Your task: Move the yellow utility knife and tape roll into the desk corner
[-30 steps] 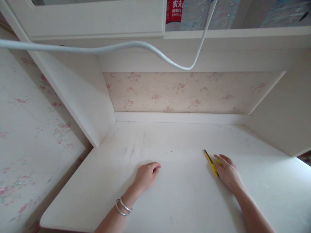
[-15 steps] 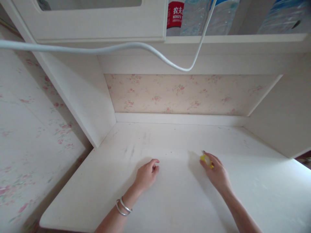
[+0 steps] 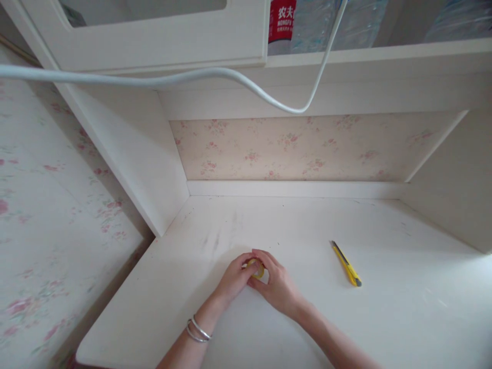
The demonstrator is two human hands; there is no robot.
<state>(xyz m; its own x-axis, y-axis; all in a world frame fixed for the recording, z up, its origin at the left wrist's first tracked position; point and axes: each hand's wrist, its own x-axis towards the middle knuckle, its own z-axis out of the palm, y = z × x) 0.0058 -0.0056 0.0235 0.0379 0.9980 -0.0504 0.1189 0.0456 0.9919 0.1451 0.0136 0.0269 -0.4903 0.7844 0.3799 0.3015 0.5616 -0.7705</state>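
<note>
A small yellow ring, like a roll of tape (image 3: 260, 270), is held between both hands over the white desk (image 3: 300, 230). My left hand (image 3: 236, 277), with silver bangles on its wrist, grips the roll's left side with thumb and fingers. My right hand (image 3: 277, 284) curves round its right side, fingertips at the top and thumb at the bottom, meeting the left hand. To the right, a yellow utility knife (image 3: 347, 264) lies slantwise on the desk, touched by neither hand.
A white cable (image 3: 230, 74) hangs across the view above the desk. Overhead is a shelf (image 3: 369, 55) with water bottles (image 3: 282, 23) beside a white cabinet door (image 3: 165, 43). White side panels flank the desk, with flowered wallpaper at the back and left.
My right hand has moved left with the yellow roll and met my left hand, which now grips it too. The knife now shows fully on the desk. The view has shifted slightly.
</note>
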